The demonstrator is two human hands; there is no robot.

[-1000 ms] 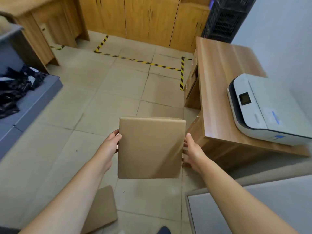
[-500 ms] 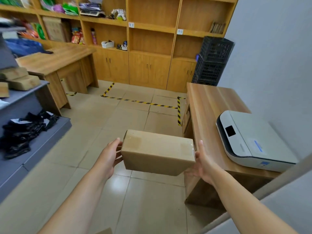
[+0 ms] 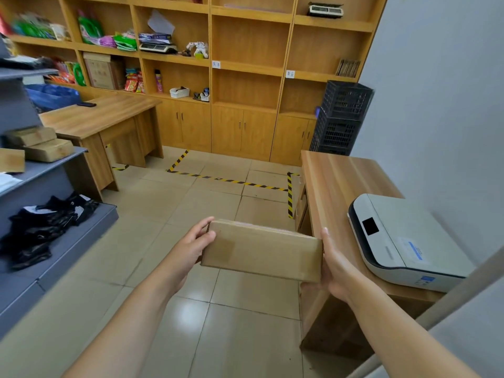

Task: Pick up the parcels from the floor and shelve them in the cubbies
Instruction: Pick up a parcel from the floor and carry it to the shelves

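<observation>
Head view: cardboard parcel (image 3: 261, 251) held above the floor, clamped at its ends between left hand (image 3: 191, 248) and right hand (image 3: 336, 268), fingers pressed on it, wooden cubbies (image 3: 248, 85) far.

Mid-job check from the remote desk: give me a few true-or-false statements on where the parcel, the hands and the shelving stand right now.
1. The cardboard parcel is held between the left hand and the right hand, one at each end. True.
2. The parcel rests on the wooden desk at the right. False: it is held in the air beside the desk, over the tiled floor.
3. A white printer sits on that desk. True.
4. Every cubby of the wooden shelf unit is full. False: several cubbies in the middle and right columns look empty.
5. Black crates are stacked by the wall, right of the shelf unit. True.
</observation>
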